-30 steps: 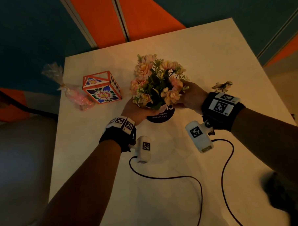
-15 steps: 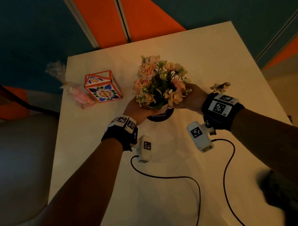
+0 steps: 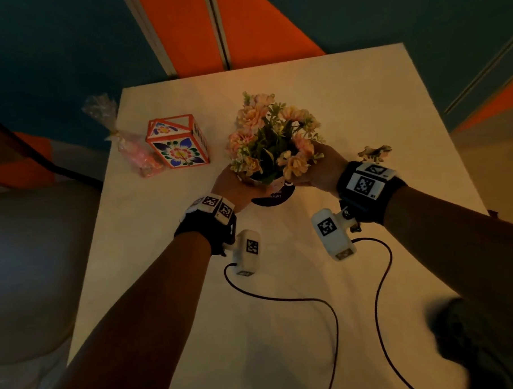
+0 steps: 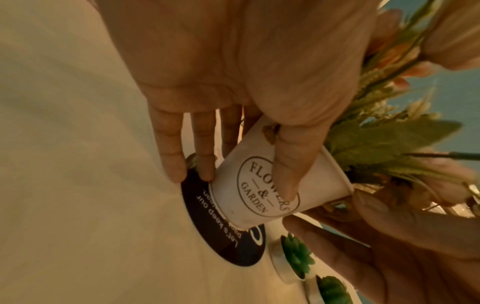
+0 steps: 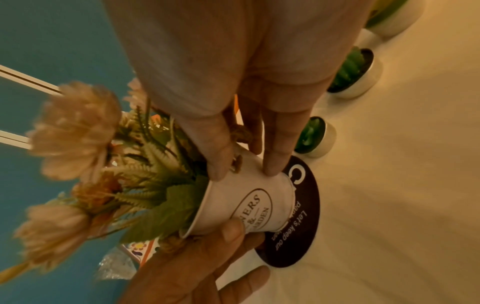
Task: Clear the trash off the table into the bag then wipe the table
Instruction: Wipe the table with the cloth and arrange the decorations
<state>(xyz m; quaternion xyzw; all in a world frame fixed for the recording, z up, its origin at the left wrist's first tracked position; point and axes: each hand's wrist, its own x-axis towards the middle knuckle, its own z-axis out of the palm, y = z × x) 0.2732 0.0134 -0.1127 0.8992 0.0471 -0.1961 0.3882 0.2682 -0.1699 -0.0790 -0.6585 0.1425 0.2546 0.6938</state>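
Both hands are gripping a small white flower pot [image 4: 259,185] over the middle of the pale worktop [image 3: 363,107]. The left hand [image 3: 234,189] is curling round one side, its thumb lying across an oval label that is reading "FLOWERS & GARDEN" in dark letters, and the left fingers [image 4: 171,144] are reaching down behind the pot toward a round black coaster [image 4: 207,222]. The right hand [image 3: 322,171] is clasping the opposite side, its fingers [image 5: 275,148] pressing against the pot's wall near the base and its thumb lying near the rim. The pot is sitting tilted above the coaster, whether touching it or just clear I cannot tell. White writing on the coaster is beginning "Let's keep our", the rest being hidden by the pot, with a large white "C"-like mark beside it.

Pink and peach artificial flowers [image 3: 273,134] with green leaves are rising out of the pot. Little white tubs of green succulents [image 5: 314,137] are standing in a row just beside the coaster. A cube-shaped box [image 3: 178,143] painted with blue, red and orange flowers is sitting to the left, touching a clear wrapper of pink sweets [image 3: 136,152] at the worktop's edge.
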